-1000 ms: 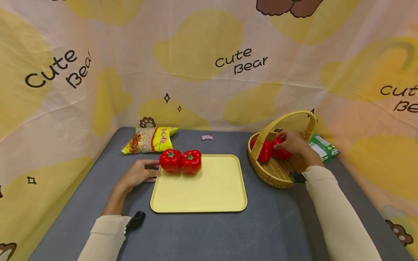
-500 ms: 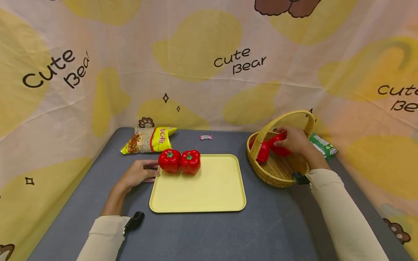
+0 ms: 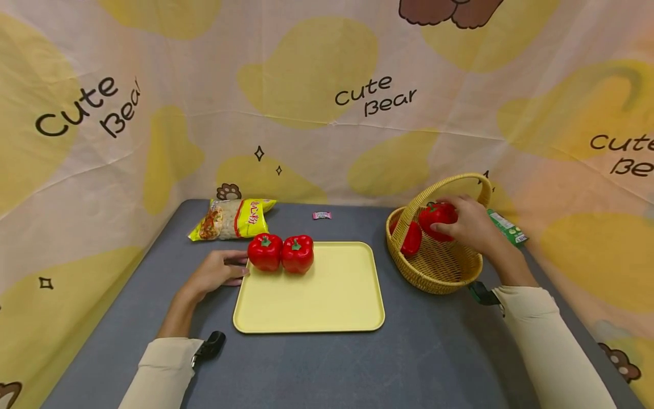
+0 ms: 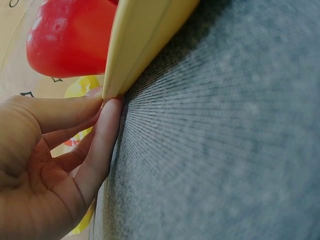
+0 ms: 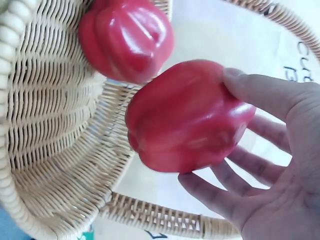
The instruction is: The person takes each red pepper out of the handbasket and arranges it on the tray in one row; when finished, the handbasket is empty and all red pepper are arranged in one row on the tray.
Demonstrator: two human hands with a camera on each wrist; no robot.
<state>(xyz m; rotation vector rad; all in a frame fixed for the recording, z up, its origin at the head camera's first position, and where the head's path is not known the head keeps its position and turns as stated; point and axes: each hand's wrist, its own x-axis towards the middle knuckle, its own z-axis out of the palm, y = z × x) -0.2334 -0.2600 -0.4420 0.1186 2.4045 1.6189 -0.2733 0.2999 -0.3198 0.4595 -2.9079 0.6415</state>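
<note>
A yellow tray [image 3: 311,301] lies on the grey table with two red bell peppers [image 3: 265,252] side by side at its far left corner. My left hand [image 3: 217,271] pinches the tray's left rim between thumb and fingers, as the left wrist view shows at the rim [image 4: 122,55]. My right hand [image 3: 467,224] holds a red bell pepper [image 5: 187,117] above the wicker basket [image 3: 429,278], thumb on one side and fingers on the other. Another red bell pepper [image 3: 411,238] rests inside the basket at its left wall.
A yellow food bag [image 3: 230,219] lies behind the tray on the left. A small pink packet [image 3: 322,215] sits near the back wall. Right of the basket lies a green packet [image 3: 508,228]. The basket's tall handle [image 3: 426,193] arches over its opening.
My right hand has lifted the bell pepper off the inside of the basket and turned it stem-up, shifting slightly right. My left hand and the tray have stayed in place.
</note>
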